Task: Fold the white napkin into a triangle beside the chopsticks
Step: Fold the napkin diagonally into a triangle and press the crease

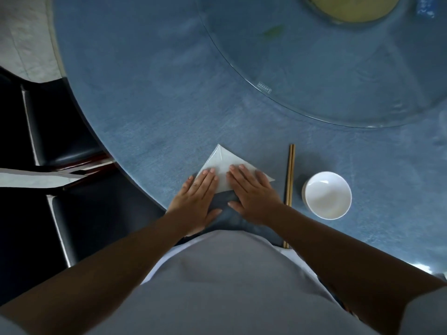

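Note:
The white napkin (221, 158) lies on the blue tablecloth (150, 112) in a triangle shape, its point facing away from me. My left hand (197, 198) lies flat with straight fingers pressing on the napkin's left part. My right hand (252, 195) lies flat on its right part, fingers straight too. Both hands cover the napkin's near edge. A pair of wooden chopsticks (290, 175) lies just right of the napkin, running away from me, their near ends partly behind my right forearm.
A white bowl (326, 195) stands right of the chopsticks. A glass turntable (314, 68) fills the table's far right, with a yellowish dish (353, 8) on it. Dark chairs (60, 146) stand at the left by the table's edge.

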A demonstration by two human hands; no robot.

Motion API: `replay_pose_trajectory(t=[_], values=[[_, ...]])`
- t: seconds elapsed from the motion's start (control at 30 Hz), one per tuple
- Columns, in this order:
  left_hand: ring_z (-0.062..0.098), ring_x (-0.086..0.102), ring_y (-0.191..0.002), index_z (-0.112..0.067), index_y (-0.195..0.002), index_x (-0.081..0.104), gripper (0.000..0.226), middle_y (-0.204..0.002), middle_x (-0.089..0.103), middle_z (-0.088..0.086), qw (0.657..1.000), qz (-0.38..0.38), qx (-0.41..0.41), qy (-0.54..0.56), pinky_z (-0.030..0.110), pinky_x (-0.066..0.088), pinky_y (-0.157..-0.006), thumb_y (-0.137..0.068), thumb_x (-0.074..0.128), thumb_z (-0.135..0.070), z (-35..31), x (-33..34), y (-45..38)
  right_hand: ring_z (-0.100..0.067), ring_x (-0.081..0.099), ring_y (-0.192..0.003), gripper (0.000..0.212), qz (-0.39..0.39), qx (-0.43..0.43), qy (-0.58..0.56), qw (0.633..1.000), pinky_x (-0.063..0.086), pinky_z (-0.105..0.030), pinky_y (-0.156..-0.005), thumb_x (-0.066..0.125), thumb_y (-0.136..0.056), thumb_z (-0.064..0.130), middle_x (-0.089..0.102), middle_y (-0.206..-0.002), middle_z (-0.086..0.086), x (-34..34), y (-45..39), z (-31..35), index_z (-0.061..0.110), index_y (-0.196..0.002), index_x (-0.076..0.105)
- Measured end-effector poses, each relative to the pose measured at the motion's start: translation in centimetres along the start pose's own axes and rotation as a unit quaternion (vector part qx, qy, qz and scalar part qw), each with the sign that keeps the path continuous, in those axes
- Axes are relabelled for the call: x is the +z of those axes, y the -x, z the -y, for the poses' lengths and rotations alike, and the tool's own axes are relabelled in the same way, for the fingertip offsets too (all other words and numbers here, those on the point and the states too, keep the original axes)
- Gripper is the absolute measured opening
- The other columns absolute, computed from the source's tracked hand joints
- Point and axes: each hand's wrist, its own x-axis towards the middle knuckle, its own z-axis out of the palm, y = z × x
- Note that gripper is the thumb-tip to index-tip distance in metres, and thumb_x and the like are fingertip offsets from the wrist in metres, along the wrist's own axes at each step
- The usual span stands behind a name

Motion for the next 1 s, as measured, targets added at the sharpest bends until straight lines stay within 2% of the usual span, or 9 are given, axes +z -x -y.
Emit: replay_pose_trajectory(t=[0.23,0.37,0.43,0.57,0.63,0.7,0.8,0.9,1.0], values=[[0.023,0.006,-0.148,-0.004,-0.152,0.014,0.084,-0.161,0.012,0.013,0.999,0.024,-0.047,-0.013,0.045,0.012,-0.119,-0.092,0.028,-0.061,0.6,-0.1,1.8,-0.021,0.017,-0.145,0.077,0.007,0.047,0.014,0.999,0.018,-0.047,-0.114,0.036,-0.088,0.056,0.023,-0.158,-0.006,0.3,0.4,-1.3,0.012,-0.149,0.023],[0.023,-0.008,-0.148,-0.007,-0.153,-0.001,0.084,-0.16,-0.009,0.008,0.996,0.048,-0.081,-0.013,0.043,0.001,-0.12,-0.092,0.015,-0.064,0.9,0.2,3.3,-0.018,0.0,-0.147,0.079,0.023,0.09,0.011,0.996,0.007,-0.044,-0.116,0.023,-0.09,0.06,0.007,-0.162,-0.002,0.8,0.5,-2.2,0.015,-0.151,0.003],[0.024,-0.007,-0.148,-0.007,-0.153,0.0,0.085,-0.159,-0.012,0.007,0.994,0.049,-0.095,-0.009,0.044,0.002,-0.12,-0.091,0.012,-0.065,0.9,0.2,3.7,-0.018,-0.004,-0.147,0.078,0.019,0.117,0.008,0.993,0.004,-0.044,-0.116,0.02,-0.09,0.06,0.002,-0.162,-0.002,0.9,0.4,-2.4,0.015,-0.151,-0.001],[0.026,-0.006,-0.148,-0.006,-0.152,0.0,0.088,-0.16,-0.008,0.009,0.993,0.034,-0.116,0.005,0.045,0.0,-0.119,-0.089,0.015,-0.067,0.3,-0.1,3.9,-0.019,-0.003,-0.147,0.077,-0.003,0.148,-0.004,0.989,0.004,-0.044,-0.116,0.019,-0.091,0.06,0.003,-0.162,-0.003,0.8,0.5,-2.3,0.015,-0.151,0.001],[0.027,-0.003,-0.148,-0.005,-0.152,0.005,0.089,-0.161,-0.001,0.012,0.994,0.025,-0.103,-0.002,0.046,-0.001,-0.118,-0.09,0.018,-0.067,-0.2,-0.3,3.4,-0.019,-0.003,-0.147,0.079,-0.005,0.124,-0.002,0.992,0.004,-0.044,-0.115,0.022,-0.09,0.06,0.004,-0.162,-0.004,0.7,0.5,-1.8,0.014,-0.151,0.001],[0.027,0.001,-0.149,-0.004,-0.152,0.01,0.088,-0.162,0.004,0.012,0.997,0.024,-0.078,-0.007,0.047,0.002,-0.118,-0.09,0.02,-0.065,-1.0,-0.6,2.6,-0.021,0.005,-0.147,0.08,-0.008,0.088,-0.001,0.996,0.01,-0.046,-0.115,0.028,-0.089,0.059,0.011,-0.161,-0.007,0.7,0.5,-0.8,0.012,-0.151,0.008],[0.025,-0.001,-0.149,-0.006,-0.153,0.008,0.086,-0.162,0.002,0.011,0.997,0.024,-0.074,-0.009,0.048,0.004,-0.119,-0.091,0.016,-0.064,-1.7,-0.7,1.4,-0.023,0.013,-0.146,0.08,-0.011,0.052,-0.005,0.999,0.016,-0.048,-0.114,0.036,-0.089,0.057,0.019,-0.159,-0.01,0.9,-0.1,0.4,0.009,-0.15,0.018],[0.023,-0.005,-0.149,-0.006,-0.153,0.002,0.086,-0.163,-0.004,0.009,0.996,0.038,-0.081,-0.008,0.048,0.003,-0.12,-0.091,0.015,-0.064,-1.5,-0.4,1.5,-0.022,0.011,-0.146,0.079,-0.002,0.057,-0.004,0.998,0.013,-0.046,-0.115,0.037,-0.09,0.056,0.016,-0.16,-0.009,0.9,-0.6,0.2,0.009,-0.15,0.016],[0.024,-0.002,-0.149,-0.005,-0.153,0.005,0.085,-0.162,-0.001,0.01,0.996,0.033,-0.08,-0.011,0.048,0.008,-0.12,-0.093,0.018,-0.063,-0.7,-0.1,2.6,-0.02,0.005,-0.147,0.078,0.013,0.055,0.01,0.998,0.01,-0.046,-0.116,0.03,-0.091,0.057,0.011,-0.161,-0.006,0.9,-0.4,-0.9,0.011,-0.151,0.01]])
